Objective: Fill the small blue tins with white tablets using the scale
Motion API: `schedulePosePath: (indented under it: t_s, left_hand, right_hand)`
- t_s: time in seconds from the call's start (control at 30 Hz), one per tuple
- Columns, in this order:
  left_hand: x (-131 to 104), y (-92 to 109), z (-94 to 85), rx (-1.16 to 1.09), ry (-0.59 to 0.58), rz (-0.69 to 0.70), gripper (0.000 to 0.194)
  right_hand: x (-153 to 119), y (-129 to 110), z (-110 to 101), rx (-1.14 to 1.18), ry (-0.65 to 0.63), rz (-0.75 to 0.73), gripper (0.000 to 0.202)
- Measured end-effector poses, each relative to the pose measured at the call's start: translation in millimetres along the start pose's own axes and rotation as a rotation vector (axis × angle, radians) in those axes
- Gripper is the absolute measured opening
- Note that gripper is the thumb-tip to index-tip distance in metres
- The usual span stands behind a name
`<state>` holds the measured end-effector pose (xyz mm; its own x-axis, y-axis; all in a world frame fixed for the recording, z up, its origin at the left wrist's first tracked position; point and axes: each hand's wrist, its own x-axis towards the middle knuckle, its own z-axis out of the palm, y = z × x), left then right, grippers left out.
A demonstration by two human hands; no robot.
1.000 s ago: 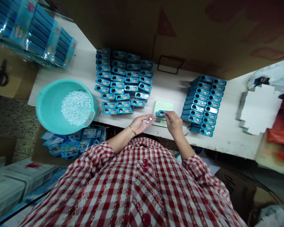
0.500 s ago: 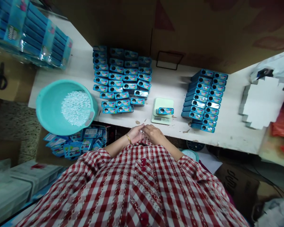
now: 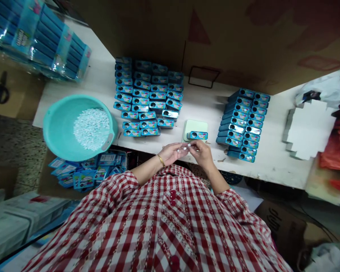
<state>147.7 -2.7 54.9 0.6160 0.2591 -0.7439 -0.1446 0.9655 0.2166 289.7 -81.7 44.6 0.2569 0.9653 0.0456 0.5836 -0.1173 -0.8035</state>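
Observation:
Palm up, my left hand (image 3: 172,153) holds a few small white pieces (image 3: 184,149) on its fingers. My right hand (image 3: 201,152) pinches one white piece (image 3: 189,145) between thumb and finger, just over the left fingertips. Just beyond my hands, a blue tin (image 3: 198,135) stands on a pale green scale (image 3: 195,125), whose front part is hidden by my right hand. Rows of blue tins (image 3: 149,104) stand to the left of the scale, and two more columns of tins (image 3: 240,122) are to its right. A turquoise tub (image 3: 56,130) holds many white pieces (image 3: 92,128).
A large cardboard box (image 3: 229,41) rises behind the table (image 3: 274,158). Packed blue boxes (image 3: 45,41) lie at the upper left, scissors (image 3: 0,90) at the far left, blue packets (image 3: 87,175) below the tub. White card sheets (image 3: 310,128) lie at the right.
My hands have moved right and forward from near the shirt to the scale's front edge. They were together; now the left palm is turned up and the right hand pinches a white piece.

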Motion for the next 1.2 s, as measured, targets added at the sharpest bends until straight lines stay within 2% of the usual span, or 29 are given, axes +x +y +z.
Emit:
schedulePosePath:
  t_s: [0.07,0.17,0.27,0.33,0.47,0.57,0.7,0.87,0.97,1.03,1.13,1.2]
  left_hand:
    - [4.3,5.5,4.9,0.015,0.003,0.023,0.02]
    - [7.9,11.2,3.0,0.029,0.023,0.03,0.02]
    - [7.1,11.0,-4.3,0.026,0.046,0.024,0.02]
    - [4.5,7.3,-9.2,0.016,0.065,0.001,0.021]
    - [-2.7,-4.6,-17.2,-0.005,0.129,-0.073,0.03]
    - [-6.9,-12.6,-24.2,0.001,0.168,-0.122,0.03]
    - [-10.2,-18.3,-33.4,-0.01,0.15,-0.138,0.03]
    - [-13.7,-17.7,-36.8,0.02,0.112,-0.125,0.028]
    - [-16.5,-13.9,-34.2,0.034,0.111,-0.12,0.026]
    - [-17.9,-11.1,-32.2,0.048,0.125,-0.124,0.025]
    - [-17.2,-8.5,-31.2,0.063,0.151,-0.127,0.025]
    - [-14.6,-7.8,-31.6,0.045,0.142,-0.123,0.026]
  right_hand:
    - [10.4,10.0,-8.5,-0.047,0.084,0.024,0.007]
    - [20.0,21.8,-18.4,-0.169,0.126,-0.011,0.011]
    - [11.9,19.1,-18.4,-0.288,0.163,-0.07,0.018]
    - [-2.5,8.3,-8.6,-0.357,0.086,-0.145,0.023]
    - [-30.7,-16.4,27.1,-0.471,-0.247,-0.307,0.027]
    - [-38.0,-21.5,45.3,-0.478,-0.33,-0.3,0.027]
    - [-37.6,-14.6,45.2,-0.449,-0.372,-0.262,0.022]
    - [-39.5,-11.7,37.4,-0.408,-0.326,-0.258,0.016]
    - [-34.6,-11.2,25.8,-0.351,-0.28,-0.273,0.019]
    - [-24.7,-8.9,12.4,-0.318,-0.194,-0.25,0.022]
    - [-4.0,-5.8,-7.5,-0.233,0.02,-0.182,0.02]
    - [7.0,-6.6,-13.8,-0.161,0.113,-0.158,0.017]
